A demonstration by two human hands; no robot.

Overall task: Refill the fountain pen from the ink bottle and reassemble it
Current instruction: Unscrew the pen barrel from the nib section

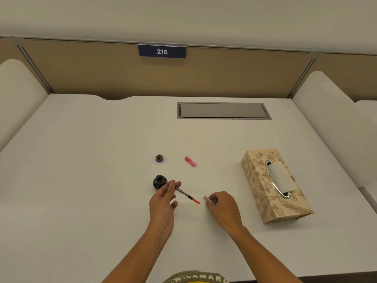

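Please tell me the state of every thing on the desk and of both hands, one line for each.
ink bottle: open, upright.
bottle cap: off, lying apart on the desk.
pen section with converter: held in the left hand, barrel off.
pen barrel: held in the right hand, not screwed on.
pink pen cap: off, lying on the desk.
tissue box: one tissue sticking out.

Head view looks down over the desk (pixel 102 160).

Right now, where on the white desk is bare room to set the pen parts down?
Free: the wide left side, left of the dark glass ink bottle and its round cap; also the strip between the pink pen cap and the floral tissue box. Crowded: around the left hand and right hand.
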